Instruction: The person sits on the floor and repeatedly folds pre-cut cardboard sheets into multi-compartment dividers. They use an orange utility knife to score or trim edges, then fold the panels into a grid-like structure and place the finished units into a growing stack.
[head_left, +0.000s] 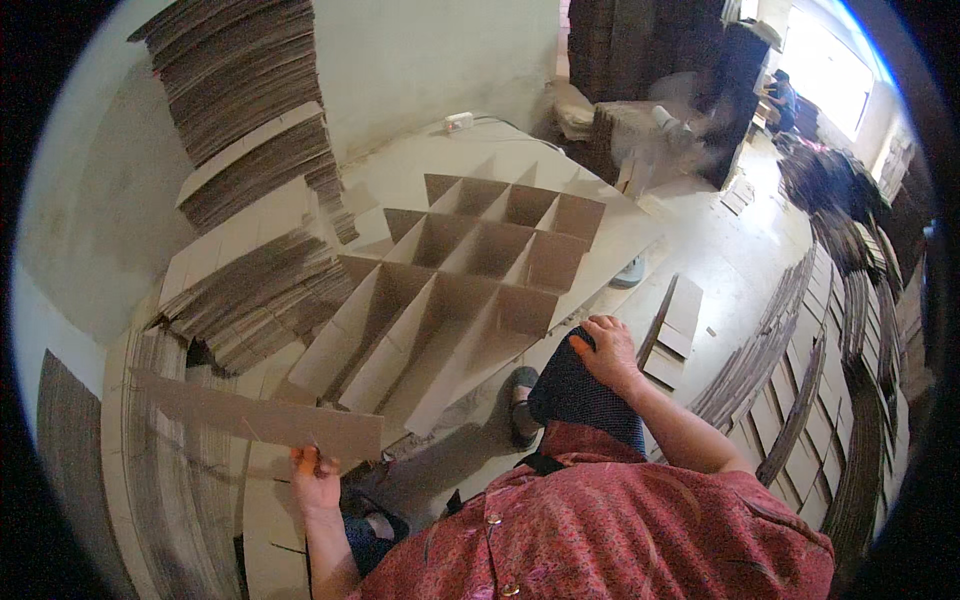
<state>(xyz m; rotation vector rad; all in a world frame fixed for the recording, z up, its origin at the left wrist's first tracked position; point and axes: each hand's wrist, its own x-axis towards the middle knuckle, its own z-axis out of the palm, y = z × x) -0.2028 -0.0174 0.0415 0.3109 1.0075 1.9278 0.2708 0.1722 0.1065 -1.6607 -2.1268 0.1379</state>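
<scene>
Head view: left hand [316, 478] grasps a cardboard strip [262, 420] beside the divider grid [455, 270], right hand [605, 350] rests released on knee; one-handed, the strip could sag and miss its slot.

we have the cardboard divider grid [470, 270] lying on the table [620, 235] straight ahead. to its left sit stacks of cardboard strips [250, 290], with more stacks [240, 90] behind them against the wall. our left hand [315, 478] holds a cardboard strip [260, 420] at the grid's near left. our right hand [606, 352] rests on our knee [575, 385], right of the grid. rows of strips [800, 380] lie on the floor at right.
</scene>
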